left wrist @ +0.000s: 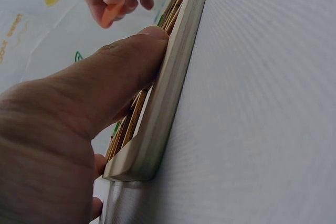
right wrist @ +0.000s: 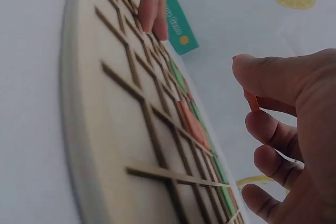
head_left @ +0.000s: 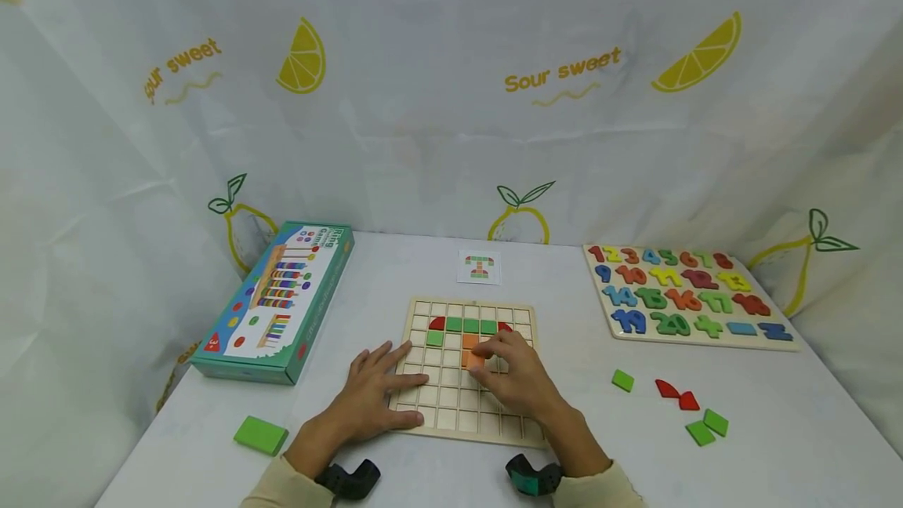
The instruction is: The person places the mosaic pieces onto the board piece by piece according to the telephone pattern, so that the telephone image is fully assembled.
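A wooden grid board [head_left: 447,419] lies in the middle of the table. My left hand [head_left: 374,396] rests on its left side, fingers spread, with the thumb on the near edge in the left wrist view. Above the board, my right hand [head_left: 520,376] pinches an orange square tile [right wrist: 252,100] between thumb and index finger. Green tiles [head_left: 454,325] form a row in the grid, with a red curved tile [head_left: 437,323] at the left end and another [head_left: 504,327] at the right. An orange tile [head_left: 470,341] sits below the row; the held tile partly hides the orange below it.
Behind the board lies a pattern card [head_left: 480,267]. A green game box [head_left: 299,335] and a green block [head_left: 261,435] are at left. To the right are a number puzzle board [head_left: 698,339], loose green tiles [head_left: 701,433] and red pieces [head_left: 666,389].
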A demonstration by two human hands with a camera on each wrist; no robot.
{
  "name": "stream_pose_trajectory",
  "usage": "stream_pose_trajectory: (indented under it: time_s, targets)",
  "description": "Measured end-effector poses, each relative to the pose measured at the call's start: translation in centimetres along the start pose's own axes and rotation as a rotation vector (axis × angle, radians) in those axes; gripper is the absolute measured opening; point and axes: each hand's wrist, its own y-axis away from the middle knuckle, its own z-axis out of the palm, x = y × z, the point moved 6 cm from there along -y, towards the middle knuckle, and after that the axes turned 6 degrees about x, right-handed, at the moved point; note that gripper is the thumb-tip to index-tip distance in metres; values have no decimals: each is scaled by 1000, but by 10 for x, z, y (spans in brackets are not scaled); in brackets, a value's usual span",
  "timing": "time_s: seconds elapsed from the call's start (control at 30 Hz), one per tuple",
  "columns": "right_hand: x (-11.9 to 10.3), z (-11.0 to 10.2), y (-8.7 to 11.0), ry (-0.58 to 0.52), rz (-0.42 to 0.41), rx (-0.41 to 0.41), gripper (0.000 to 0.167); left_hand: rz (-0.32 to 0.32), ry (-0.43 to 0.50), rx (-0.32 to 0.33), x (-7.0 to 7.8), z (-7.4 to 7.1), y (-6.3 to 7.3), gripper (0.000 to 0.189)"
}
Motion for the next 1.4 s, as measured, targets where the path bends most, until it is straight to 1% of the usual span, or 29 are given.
stream_pose_trajectory:
  time_s: [0.1, 0.3, 0.43, 0.57, 0.77, 0.97, 1.07, 1.17, 1.27, 1.4]
  targets:
    - [4, 9, 3, 6, -2, -21, 18, 2, 2, -3, 0, 0, 0, 58]
    - [12, 17, 7, 47, 84, -59, 21, 7, 6, -5, 2, -2, -1, 58]
    - [14, 19, 9, 62, 111, -79, 19, 3, 16, -6, 2, -3, -1, 58]
    - [14, 21, 10, 72, 113, -89, 19, -2, 8, -7, 2, -2, -1, 58]
    - [13, 24, 10, 105, 70, -107, 21, 12, -2, 9, 2, -3, 0, 58]
    - [12, 23, 10, 104, 79, -120, 21, 9, 2, 12, 1, -1, 0, 58]
    - [9, 18, 8, 97, 67, -104, 21, 5, -3, 11, 0, -1, -1, 58]
    - [4, 6, 5, 80, 56, -73, 23, 3, -9, 11, 0, 0, -1, 59]
    - [-1, -12, 1, 77, 49, -42, 28, -2, -9, 9, 0, 0, -1, 59]
    - [-5, -41, -1, 98, 66, -10, 33, -11, -7, 5, 0, 0, 0, 59]
